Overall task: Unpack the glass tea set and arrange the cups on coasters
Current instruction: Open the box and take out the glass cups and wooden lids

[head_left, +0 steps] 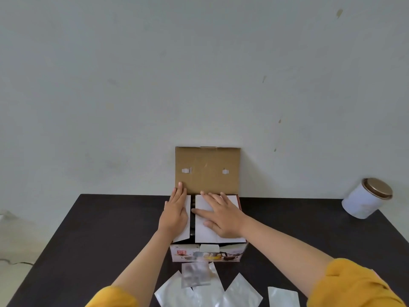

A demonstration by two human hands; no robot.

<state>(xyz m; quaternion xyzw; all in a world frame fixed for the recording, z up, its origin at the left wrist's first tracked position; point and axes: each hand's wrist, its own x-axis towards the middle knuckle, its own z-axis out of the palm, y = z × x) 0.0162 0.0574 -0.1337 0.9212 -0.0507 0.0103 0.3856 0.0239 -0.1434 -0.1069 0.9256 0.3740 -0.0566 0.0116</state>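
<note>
A cardboard tea set box with a printed front stands in the middle of the dark table, its brown lid flipped up against the wall. Two white inner flaps lie over the opening with a dark gap between them. My left hand rests flat on the left flap, fingers together. My right hand lies spread on the right flap, its thumb at the gap. Neither hand holds anything. The box's contents are hidden; no cups or coasters show.
Several silvery flat pouches lie on the dark table in front of the box. A white tin with a bronze lid stands at the far right by the wall. The table's left edge runs diagonally.
</note>
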